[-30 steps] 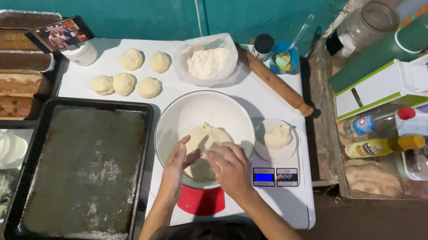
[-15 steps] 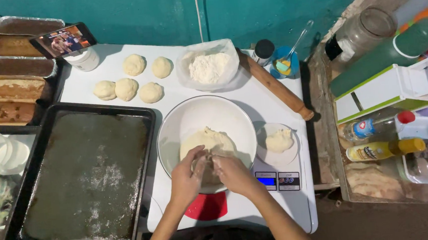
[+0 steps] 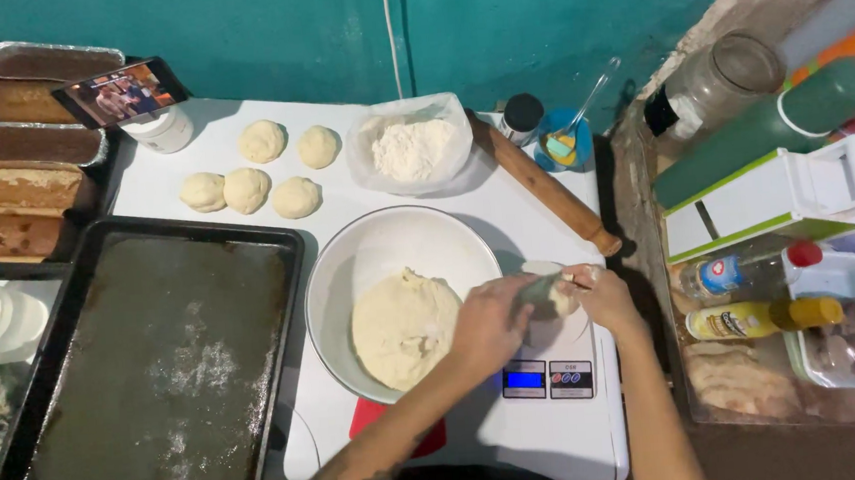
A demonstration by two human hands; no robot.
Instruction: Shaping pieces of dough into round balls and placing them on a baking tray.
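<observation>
Both hands are meeting over the small digital scale (image 3: 547, 367) at the bench's five-o'clock corner: the left hand (image 3: 488, 321) is curling its fingers around a small lump of dough (image 3: 552, 296), and the right hand (image 3: 602, 293) is pinching the same lump from its three-o'clock side, so the piece is being held between them just above the scale's round platform, whether touching it or not I cannot tell. At nine o'clock from the hands, a white bowl (image 3: 388, 243) is sitting on the white bench (image 3: 566, 210) and holding the large mass of dough (image 3: 406, 327), which is filling the bowl's lower half. Judging by what lies about, the portioning is looking well under halfway: five rounded dough balls (image 3: 243, 188) are resting in a loose cluster at eleven o'clock, while most of the dough is remaining in the bowl to be divided. At twelve o'clock an open bag of flour (image 3: 409, 149) is standing, with a wooden rolling pin (image 3: 545, 192) lying aslant at one o'clock. At nine o'clock a dark baking tray (image 3: 155, 359), dusted with flour, is carrying no pieces yet.
</observation>
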